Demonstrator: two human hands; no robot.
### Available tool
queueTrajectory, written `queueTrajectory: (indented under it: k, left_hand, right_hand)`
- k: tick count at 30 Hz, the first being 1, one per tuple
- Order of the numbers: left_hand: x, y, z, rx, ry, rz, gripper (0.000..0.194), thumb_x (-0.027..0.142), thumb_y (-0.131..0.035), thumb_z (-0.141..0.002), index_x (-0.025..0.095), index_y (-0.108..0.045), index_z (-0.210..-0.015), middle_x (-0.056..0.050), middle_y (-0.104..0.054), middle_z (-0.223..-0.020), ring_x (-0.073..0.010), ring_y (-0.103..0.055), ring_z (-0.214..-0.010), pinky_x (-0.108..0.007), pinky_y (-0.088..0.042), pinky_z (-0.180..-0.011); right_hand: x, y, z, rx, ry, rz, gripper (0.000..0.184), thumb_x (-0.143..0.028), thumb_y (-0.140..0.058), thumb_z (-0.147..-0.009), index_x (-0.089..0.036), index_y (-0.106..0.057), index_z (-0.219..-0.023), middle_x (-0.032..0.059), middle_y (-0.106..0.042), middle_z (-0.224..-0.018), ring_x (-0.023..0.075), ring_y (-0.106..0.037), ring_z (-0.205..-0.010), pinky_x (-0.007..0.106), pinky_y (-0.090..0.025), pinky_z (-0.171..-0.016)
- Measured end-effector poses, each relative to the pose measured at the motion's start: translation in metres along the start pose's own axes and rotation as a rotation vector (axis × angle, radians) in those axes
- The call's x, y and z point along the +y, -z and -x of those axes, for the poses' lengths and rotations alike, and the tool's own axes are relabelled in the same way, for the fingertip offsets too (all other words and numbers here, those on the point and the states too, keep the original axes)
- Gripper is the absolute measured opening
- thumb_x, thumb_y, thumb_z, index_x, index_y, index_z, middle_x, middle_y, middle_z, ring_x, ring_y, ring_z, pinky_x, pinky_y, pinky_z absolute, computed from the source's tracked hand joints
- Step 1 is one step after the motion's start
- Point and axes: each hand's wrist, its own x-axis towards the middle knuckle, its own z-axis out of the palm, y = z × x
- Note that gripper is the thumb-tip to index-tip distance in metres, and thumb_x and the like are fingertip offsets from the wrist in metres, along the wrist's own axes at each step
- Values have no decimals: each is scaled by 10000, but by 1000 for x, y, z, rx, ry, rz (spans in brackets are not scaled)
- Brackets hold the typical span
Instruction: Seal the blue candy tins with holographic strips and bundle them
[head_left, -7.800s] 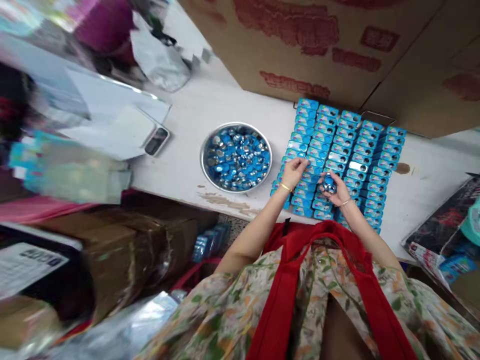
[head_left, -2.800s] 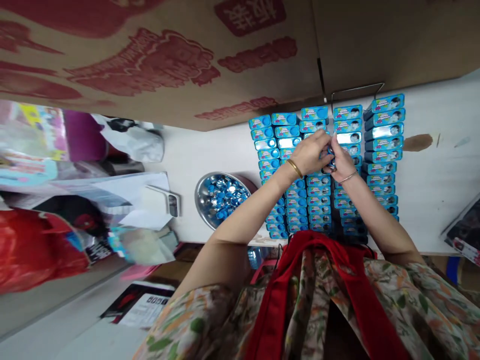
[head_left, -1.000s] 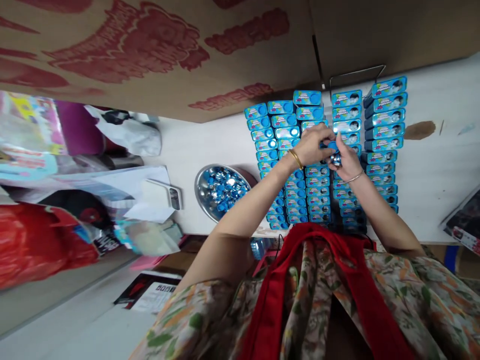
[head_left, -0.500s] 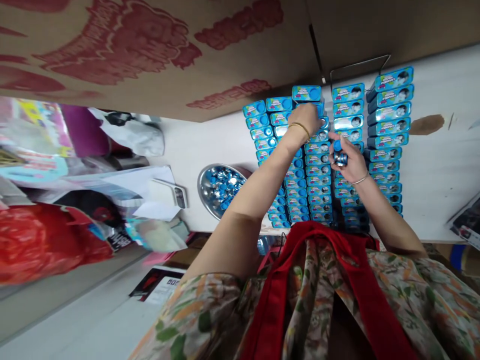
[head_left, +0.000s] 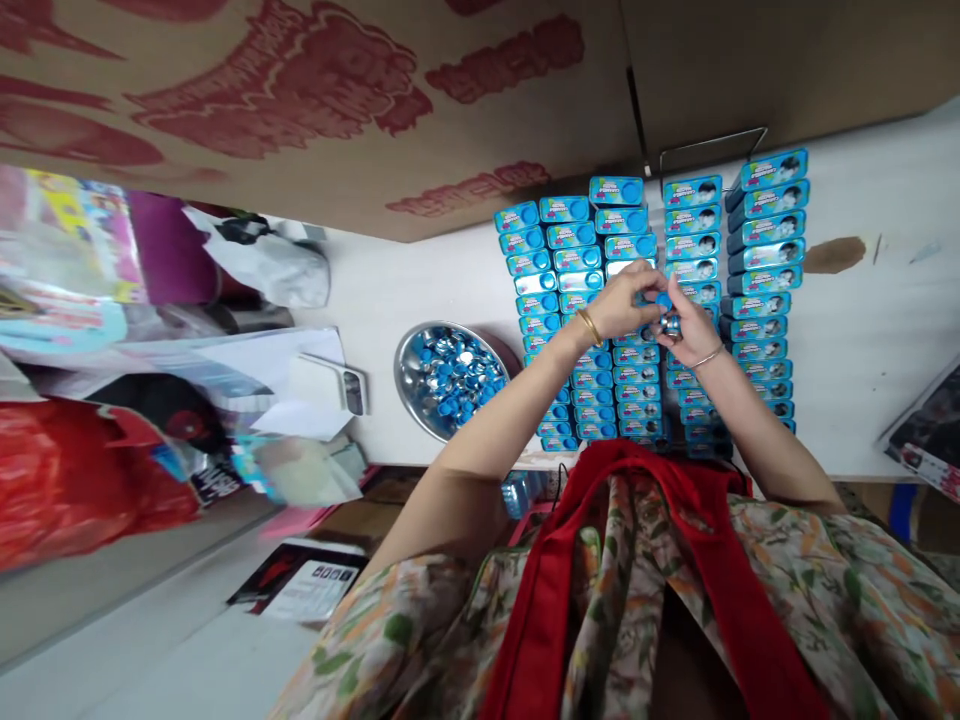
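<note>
My left hand (head_left: 624, 304), with a gold bangle on its wrist, is over the middle column of blue tins (head_left: 628, 247). Its fingers are closed in a pinch at a small round blue cap (head_left: 663, 300) beside the right thumb. My right hand (head_left: 691, 332), palm up, has its fingers curled around several small blue-and-silver caps (head_left: 670, 325). The two hands meet at the fingertips. Beneath and around them, printed tins stand in several columns; those in the left columns show round blue spots at their right ends. The tins directly under my hands are partly hidden.
Left of the tins, a metal bowl (head_left: 409, 385) holds many blue and silver caps. A large cardboard box (head_left: 525, 110) borders the far side, with a bent wire (head_left: 712, 143) near it. A phone (head_left: 354, 391), papers and bags lie at left. A brown patch (head_left: 836, 254) marks the white table at right.
My left hand has come back from the far tins of the middle column, toward me and right, to the caps in my right hand. My right hand stays nearly in place.
</note>
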Motion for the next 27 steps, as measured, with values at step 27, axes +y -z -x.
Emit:
queueTrajectory:
  k: [27]
  left_hand:
    - [24, -1, 39, -116, -228, -490, 266, 309, -531, -1000, 197, -702, -1171, -123, -708, -1217, -285, -631, -1127, -419, -472, -945]
  right_hand:
    - [15, 19, 19, 9, -27, -276, 19, -225, -715, -874, -227, -700, -862, -61, -755, -793, 86, -706, -739, 192, -633, -680]
